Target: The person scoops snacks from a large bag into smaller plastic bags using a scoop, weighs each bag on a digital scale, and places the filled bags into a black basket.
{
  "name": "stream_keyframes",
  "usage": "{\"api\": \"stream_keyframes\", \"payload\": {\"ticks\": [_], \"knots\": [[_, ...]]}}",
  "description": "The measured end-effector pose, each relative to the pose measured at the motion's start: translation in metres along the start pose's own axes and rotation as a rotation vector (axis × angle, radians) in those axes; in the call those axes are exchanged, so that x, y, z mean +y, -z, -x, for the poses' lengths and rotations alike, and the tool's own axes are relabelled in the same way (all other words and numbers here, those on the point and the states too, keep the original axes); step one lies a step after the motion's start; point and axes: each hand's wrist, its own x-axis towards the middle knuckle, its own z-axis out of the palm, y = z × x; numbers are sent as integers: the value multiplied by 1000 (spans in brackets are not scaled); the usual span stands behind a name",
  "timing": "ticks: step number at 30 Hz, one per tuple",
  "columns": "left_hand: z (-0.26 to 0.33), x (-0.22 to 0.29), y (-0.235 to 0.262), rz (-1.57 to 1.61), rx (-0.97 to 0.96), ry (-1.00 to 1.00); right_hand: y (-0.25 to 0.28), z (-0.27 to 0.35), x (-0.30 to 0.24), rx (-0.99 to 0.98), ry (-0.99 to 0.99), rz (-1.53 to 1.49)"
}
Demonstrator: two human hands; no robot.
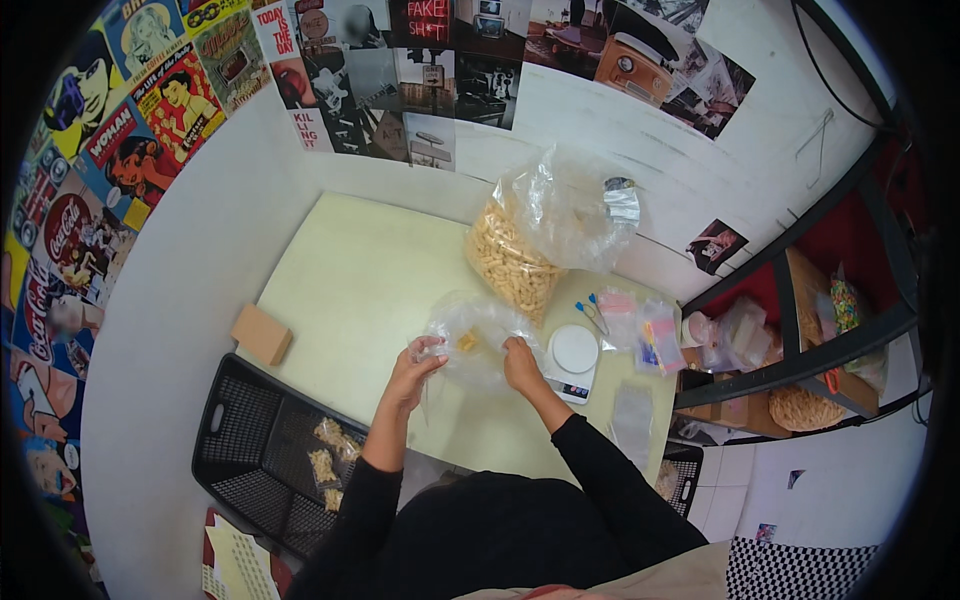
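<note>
Between my two hands, above the table, a clear plastic bag [478, 325] is stretched out, with a small yellow piece of snack [466, 342] showing through it. My left hand [413, 372] pinches the bag's left side. On the right side, my right hand [522, 366] is closed around its edge, close to a white kitchen scale [573, 352]. Just beyond the hands stands a large clear bag of puffed snacks [508, 262], its loose upper part slumped to the right.
Blue-tipped tools [591, 314], small colourful packets [655, 335] and flat clear bags [631, 420] lie right on the pale table [350, 260]. A cardboard box [262, 335] sits at its left edge, near a black crate [240, 460] holding snack packs [325, 465]. Shelves [790, 365] stand right.
</note>
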Motion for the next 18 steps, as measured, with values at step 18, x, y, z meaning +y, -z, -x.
{"api": "stream_keyframes", "payload": {"ticks": [18], "knots": [[23,-28,46,-39,54,55,-36,12,17,-21,-59,-44]]}}
